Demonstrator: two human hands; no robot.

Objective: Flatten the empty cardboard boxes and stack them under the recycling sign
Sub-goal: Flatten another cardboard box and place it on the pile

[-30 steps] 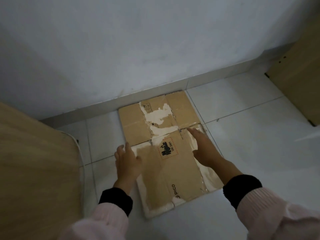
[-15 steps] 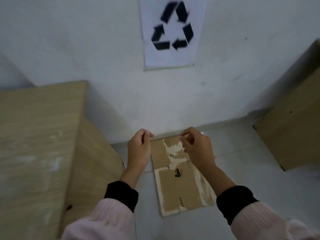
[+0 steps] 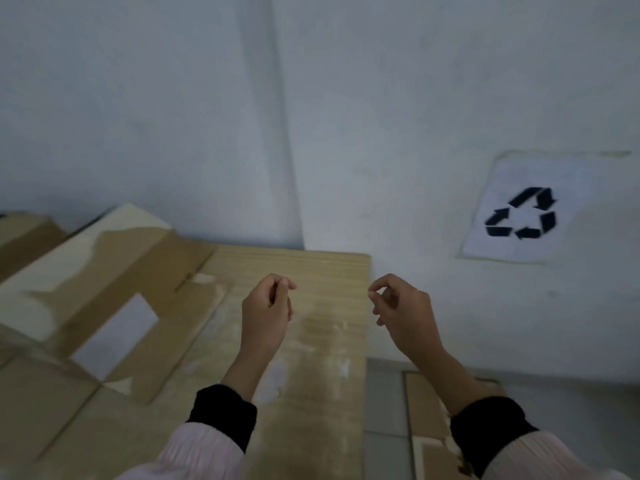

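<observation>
– Where am I looking from?
– I've got one head-worn view, high up, facing forward and down toward a wall corner. The wooden table point(image 3: 311, 341) fills the near left, the recycling sign point(image 3: 519, 213) hangs far right, floor low right.
– How near?
– Close: both forearms reach in from the bottom edge. Wide angle, edges blurred; no second view to compare
</observation>
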